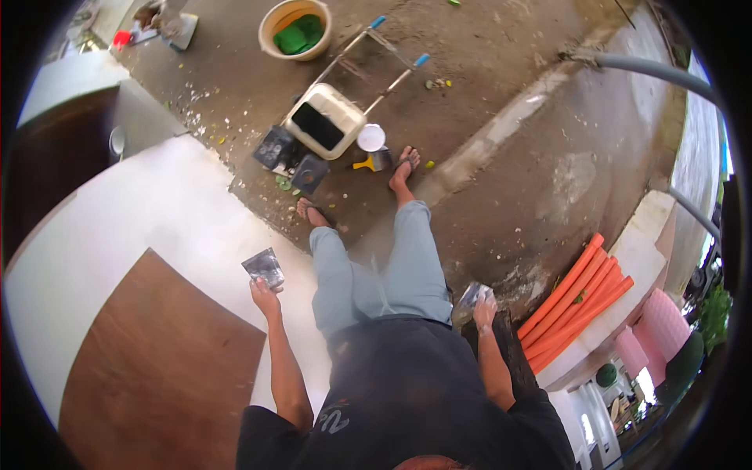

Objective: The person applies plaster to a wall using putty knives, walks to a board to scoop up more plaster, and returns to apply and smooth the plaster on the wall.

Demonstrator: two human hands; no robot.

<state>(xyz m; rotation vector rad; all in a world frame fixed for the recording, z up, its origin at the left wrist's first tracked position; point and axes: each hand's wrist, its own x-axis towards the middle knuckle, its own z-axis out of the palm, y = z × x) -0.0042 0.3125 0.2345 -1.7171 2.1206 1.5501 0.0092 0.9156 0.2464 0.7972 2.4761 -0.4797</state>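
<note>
My left hand (266, 294) grips a square metal blade (264, 266) over the white surface, beside my left leg. My right hand (484, 311) is closed on a smaller, pale-smeared metal blade (473, 294) beside my right leg. On the dirt-marked ground by my feet are a cream plastic tray (349, 117) with a dark panel inside, dark square plates (310, 174), a round white tub (371, 138) and a yellow-handled wide tool (363, 163). Both blades' handles are hidden or too small to make out.
A cream basin (269, 28) with green contents and a metal folding frame (386, 83) stand ahead. To my left is a brown board (157, 345) on the white surface. Orange pipes (568, 301) lie to my right near pink rolls (660, 329). A grey pipe (650, 69) crosses the upper right.
</note>
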